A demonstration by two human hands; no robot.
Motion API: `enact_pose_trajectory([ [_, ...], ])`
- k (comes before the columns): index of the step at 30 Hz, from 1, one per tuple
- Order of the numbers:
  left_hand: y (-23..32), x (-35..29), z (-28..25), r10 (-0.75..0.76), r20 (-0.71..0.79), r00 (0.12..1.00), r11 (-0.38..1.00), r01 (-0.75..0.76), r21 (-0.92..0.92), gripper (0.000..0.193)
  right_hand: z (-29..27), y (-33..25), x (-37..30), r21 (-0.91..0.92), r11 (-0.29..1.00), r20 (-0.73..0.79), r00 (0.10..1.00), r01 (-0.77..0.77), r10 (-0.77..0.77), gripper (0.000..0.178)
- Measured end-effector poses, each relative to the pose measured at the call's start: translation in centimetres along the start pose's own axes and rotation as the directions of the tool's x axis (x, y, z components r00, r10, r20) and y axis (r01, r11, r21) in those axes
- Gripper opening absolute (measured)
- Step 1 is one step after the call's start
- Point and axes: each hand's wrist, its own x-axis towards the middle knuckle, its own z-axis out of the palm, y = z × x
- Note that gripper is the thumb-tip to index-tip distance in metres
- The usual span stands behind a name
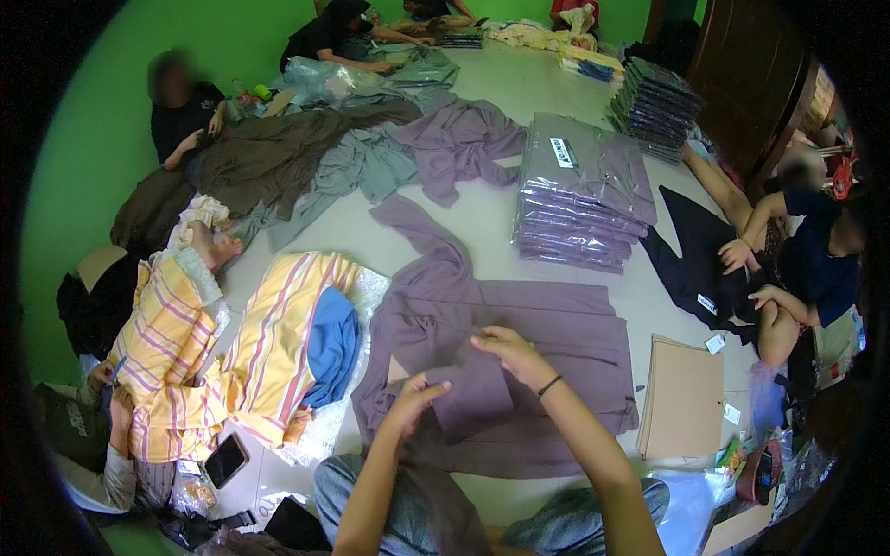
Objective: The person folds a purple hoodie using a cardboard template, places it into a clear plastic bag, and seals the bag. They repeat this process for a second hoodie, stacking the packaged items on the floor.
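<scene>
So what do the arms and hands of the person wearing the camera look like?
The bare left forearm and bare right forearm show no sleeves. A thin, dark, loop-shaped band circles the right wrist; its material is too small to tell. The left hand and right hand wear no gloves.

Your left hand, right hand and forearms are bare. You wear a narrow, dark band around your right wrist and grey-blue, denim-like trousers, mottled and creased.
</scene>
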Motion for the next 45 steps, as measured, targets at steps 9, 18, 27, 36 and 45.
enact_pose_trajectory([
  [9, 4.6, 13.3, -5.9, 0.421, -0.138, 0.896, 0.675, -0.209, 0.708, 0.019, -1.2, 3.1, 12.7, 0.023, 0.95, -0.153, 0.941, 0.31, -0.303, 0.037],
  [18, 3.3, 16.3, -6.4, 0.571, 0.069, 0.818, -0.008, -0.079, 0.997, 0.029, -0.1, 1.8, 13.2, -0.804, 0.483, -0.167, 0.649, 0.346, -0.742, 0.035],
  [27, 4.3, 10.2, -4.4, 0.83, 0.24, 0.503, -0.153, -0.207, 0.966, 0.034, 1.1, -1.4, 12.1, -0.72, 0.387, 0.504, 0.817, 0.576, -0.28, 0.036],
  [36, -2.7, 0.2, -0.7, 0.244, -0.432, 0.868, 0.848, 0.025, 0.529, 0.03, 1.5, 0.9, 16.4, -0.745, 0.534, 0.219, 0.903, 0.399, -0.37, 0.036],
  [45, -3.3, 0.0, -2.5, 0.102, -0.325, 0.94, 0.992, -0.071, 0.104, 0.014, 2.3, 2.8, -0.1, -0.82, 0.564, -0.155, 0.909, 0.099, -0.386, 0.043],
])
